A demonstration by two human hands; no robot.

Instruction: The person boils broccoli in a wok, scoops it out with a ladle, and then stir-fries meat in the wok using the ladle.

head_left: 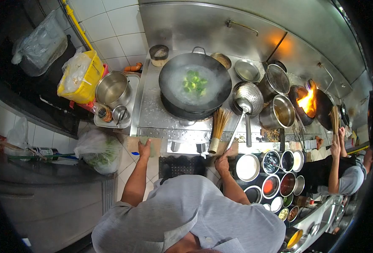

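A bottle's label (105,113) is too small to read. A wok (167,82) holds steaming water (181,93) and green vegetables (195,83). Right hand (221,163) grasps a perforated ladle (248,96) beside it; left hand (144,148) rests, unclenched, by the counter (150,130).

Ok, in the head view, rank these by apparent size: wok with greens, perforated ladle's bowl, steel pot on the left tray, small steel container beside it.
1. Wok, clearly largest
2. Perforated ladle's bowl and steel pot: too alike to rank
3. Small steel container, smallest
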